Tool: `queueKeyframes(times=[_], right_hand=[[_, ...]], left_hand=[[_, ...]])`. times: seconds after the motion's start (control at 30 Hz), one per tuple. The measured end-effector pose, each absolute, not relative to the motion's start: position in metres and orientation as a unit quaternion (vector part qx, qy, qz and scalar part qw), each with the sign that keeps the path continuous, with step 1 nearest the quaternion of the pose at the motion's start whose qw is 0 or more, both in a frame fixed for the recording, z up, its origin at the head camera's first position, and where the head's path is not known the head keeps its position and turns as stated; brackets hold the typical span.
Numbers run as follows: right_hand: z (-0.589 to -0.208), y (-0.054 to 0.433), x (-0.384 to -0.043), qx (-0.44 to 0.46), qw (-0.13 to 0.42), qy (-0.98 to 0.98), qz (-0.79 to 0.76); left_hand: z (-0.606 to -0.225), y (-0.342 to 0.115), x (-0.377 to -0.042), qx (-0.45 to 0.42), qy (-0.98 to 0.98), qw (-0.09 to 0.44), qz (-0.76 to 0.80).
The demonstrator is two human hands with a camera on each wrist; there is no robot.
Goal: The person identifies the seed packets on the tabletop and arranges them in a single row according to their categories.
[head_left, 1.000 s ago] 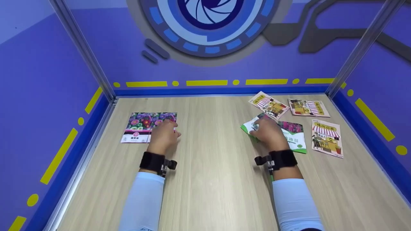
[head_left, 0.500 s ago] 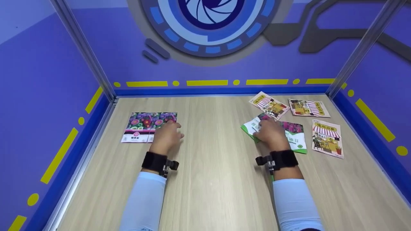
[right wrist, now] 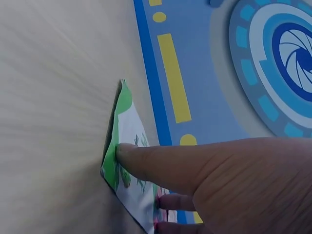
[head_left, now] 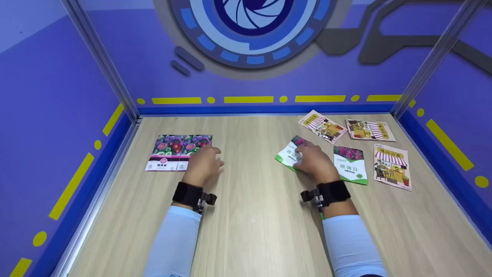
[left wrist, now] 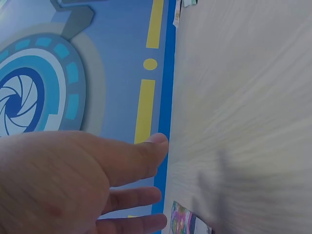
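Observation:
My right hand (head_left: 314, 161) grips a green-and-white flower seed packet (head_left: 287, 154), its near edge lifted. In the right wrist view the thumb presses on the green end of this packet (right wrist: 131, 122) and the other fingers reach its flowered end. A second green-and-white packet (head_left: 351, 167) lies flat just right of that hand. My left hand (head_left: 203, 164) hovers with loosely bent fingers over the right part of two side-by-side purple-flower packets (head_left: 163, 154). Nothing is between its thumb and fingers in the left wrist view, where a packet corner (left wrist: 183, 219) shows below.
Three pink packets printed with a striped-awning shop lie at the right: one at the back (head_left: 323, 127), one in the far corner (head_left: 370, 129), one nearer (head_left: 392, 167). Blue-purple walls (head_left: 246, 86) enclose the wooden table (head_left: 250, 215) at the back and sides.
My right hand has drawn the gripped green-and-white packet left, away from the second one, which now shows fully. My left hand has drifted slightly right; the purple packets have stayed put.

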State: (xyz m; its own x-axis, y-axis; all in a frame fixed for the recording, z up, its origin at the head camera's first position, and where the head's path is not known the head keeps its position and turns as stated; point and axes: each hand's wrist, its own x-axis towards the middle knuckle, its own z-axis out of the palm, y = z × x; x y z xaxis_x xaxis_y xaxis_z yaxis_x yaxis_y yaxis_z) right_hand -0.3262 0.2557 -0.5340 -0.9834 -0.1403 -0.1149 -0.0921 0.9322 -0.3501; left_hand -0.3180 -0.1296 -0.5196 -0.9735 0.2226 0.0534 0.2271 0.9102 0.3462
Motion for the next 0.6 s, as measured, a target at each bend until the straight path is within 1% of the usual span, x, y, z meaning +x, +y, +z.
queueKeyframes(times=[0.07, 0.23, 0.47, 0.53, 0.6], right_hand=[[-0.535, 0.245, -0.325, -0.073, 0.069, 0.980, -0.174], [-0.535, 0.216, -0.319, -0.127, 0.073, 0.975, -0.165], [-0.535, 0.189, -0.313, -0.185, 0.083, 0.971, -0.129], [-0.536, 0.185, -0.312, -0.194, 0.083, 0.969, -0.128], [-0.537, 0.181, -0.310, -0.203, 0.084, 0.967, -0.130]], left_hand=[[-0.521, -0.125, -0.316, -0.119, -0.976, 0.002, -0.180], [-0.522, -0.111, -0.312, -0.140, -0.970, -0.031, -0.197], [-0.515, -0.098, -0.302, -0.194, -0.957, -0.100, -0.192], [-0.514, -0.094, -0.300, -0.206, -0.955, -0.103, -0.188], [-0.515, -0.090, -0.298, -0.216, -0.955, -0.093, -0.181]])
